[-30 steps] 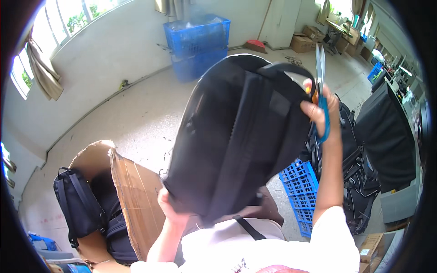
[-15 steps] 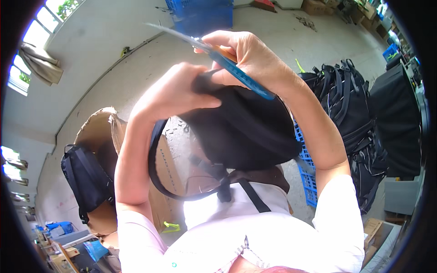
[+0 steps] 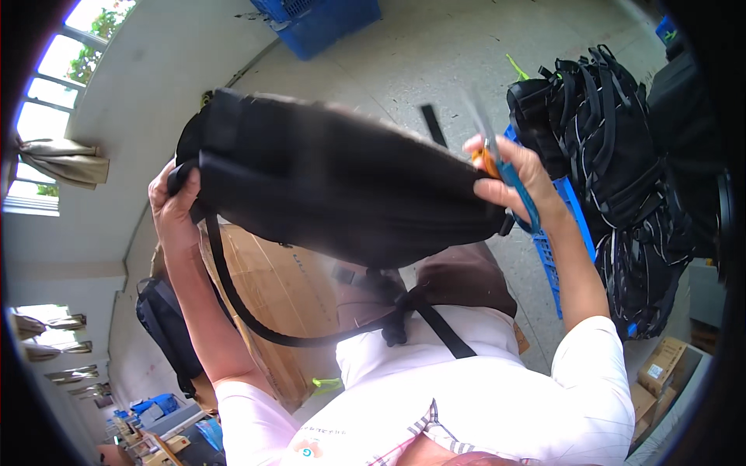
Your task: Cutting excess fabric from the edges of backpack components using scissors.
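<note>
A black backpack (image 3: 334, 179) is stretched sideways in front of me, lifted above my lap. My left hand (image 3: 175, 198) is closed on its left end, thumb over a black strap or loop. At the other end my right hand (image 3: 517, 182) grips scissors (image 3: 519, 190) with blue and orange handles, blades pointing up and blurred. The right thumb and fingers also touch the bag's edge there. A loose strap end (image 3: 433, 124) sticks up behind the bag. From the bag's left side a long black strap (image 3: 256, 322) curves down toward my waist.
Black backpacks (image 3: 606, 155) are piled at the right, by a blue crate (image 3: 571, 225). Another backpack (image 3: 167, 326) leans at the left beside a large cardboard sheet (image 3: 268, 279). A blue bin (image 3: 322, 27) stands at the far side, and cartons (image 3: 660, 369) at the lower right.
My hands have moved apart: the left went left and down to the bag's end, the right went right and down with the scissors. The bag is now raised and spread wide.
</note>
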A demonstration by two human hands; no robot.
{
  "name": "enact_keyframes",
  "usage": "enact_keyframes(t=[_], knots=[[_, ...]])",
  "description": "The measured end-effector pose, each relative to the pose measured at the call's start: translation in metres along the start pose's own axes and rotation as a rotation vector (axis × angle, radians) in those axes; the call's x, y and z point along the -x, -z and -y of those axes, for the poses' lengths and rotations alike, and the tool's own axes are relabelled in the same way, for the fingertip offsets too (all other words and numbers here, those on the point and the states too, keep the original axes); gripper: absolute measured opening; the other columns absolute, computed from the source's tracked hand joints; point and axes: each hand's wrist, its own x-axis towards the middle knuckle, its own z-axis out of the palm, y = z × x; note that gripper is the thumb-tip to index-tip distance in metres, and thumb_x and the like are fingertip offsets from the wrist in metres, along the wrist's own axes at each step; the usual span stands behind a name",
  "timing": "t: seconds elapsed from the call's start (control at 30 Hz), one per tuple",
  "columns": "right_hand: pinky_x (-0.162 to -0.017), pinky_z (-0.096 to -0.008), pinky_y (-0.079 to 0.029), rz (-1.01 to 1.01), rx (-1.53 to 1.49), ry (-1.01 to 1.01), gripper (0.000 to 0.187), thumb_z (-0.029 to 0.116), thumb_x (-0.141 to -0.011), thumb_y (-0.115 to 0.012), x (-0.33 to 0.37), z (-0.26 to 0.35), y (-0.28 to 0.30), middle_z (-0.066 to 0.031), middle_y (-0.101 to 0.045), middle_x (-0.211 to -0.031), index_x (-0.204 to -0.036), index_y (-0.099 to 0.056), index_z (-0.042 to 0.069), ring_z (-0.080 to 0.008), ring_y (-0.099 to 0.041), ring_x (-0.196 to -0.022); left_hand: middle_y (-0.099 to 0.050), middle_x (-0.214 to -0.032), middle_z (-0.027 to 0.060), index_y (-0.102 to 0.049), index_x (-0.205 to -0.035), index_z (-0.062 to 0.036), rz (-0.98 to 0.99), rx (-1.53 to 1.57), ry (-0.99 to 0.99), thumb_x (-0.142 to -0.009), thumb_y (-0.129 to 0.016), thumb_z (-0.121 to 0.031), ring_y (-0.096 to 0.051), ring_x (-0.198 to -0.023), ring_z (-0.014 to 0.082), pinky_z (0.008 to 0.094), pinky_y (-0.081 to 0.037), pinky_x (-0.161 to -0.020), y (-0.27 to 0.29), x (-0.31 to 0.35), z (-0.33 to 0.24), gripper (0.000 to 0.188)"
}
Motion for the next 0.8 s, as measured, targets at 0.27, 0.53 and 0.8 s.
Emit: enact_keyframes(t=[0.27, 0.53, 0.8], knots=[[-0.056, -0.0191, -0.039, 0.161, -0.383, -0.231, 0.059, 0.043, -0.062, -0.076, 0.052, -0.014, -0.017, 0.0025, -0.05, -0.069, -0.104, -0.057, 0.007, -0.0071, -0.046, -0.061, -0.059, -0.101, 0.0061, -0.056, -0.104, -0.0061, 0.094, 0.182, -0.039, -0.074, -0.068, -0.008, -0.056, -0.092, 0.018, 0.0328, -0.045, -0.085, 0.013, -0.004, 0.032, 0.032], [-0.065, -0.0257, -0.049, -0.027, 0.068, -0.03, 0.079, 0.059, -0.053, -0.071, 0.069, -0.019, 0.006, -0.0056, -0.053, -0.082, -0.111, -0.053, 0.007, -0.0156, -0.054, -0.076, -0.059, -0.102, 0.0118, -0.052, -0.109, 0.0036, 0.304, 0.389, 0.026, -0.071, -0.068, -0.017, -0.058, -0.093, 0.0241, 0.0357, -0.046, -0.085, 0.011, -0.004, 0.02, 0.045], [-0.07, -0.0336, -0.049, 0.0, 0.381, 0.137, 0.082, 0.069, -0.05, -0.065, 0.053, -0.016, 0.017, -0.0086, -0.052, -0.084, -0.105, -0.056, 0.009, -0.0222, -0.054, -0.079, -0.061, -0.097, 0.0109, -0.056, -0.102, 0.0025, 0.339, 0.516, 0.001, -0.07, -0.067, -0.014, -0.06, -0.087, 0.023, 0.0343, -0.048, -0.081, 0.011, 0.002, 0.028, 0.038]])
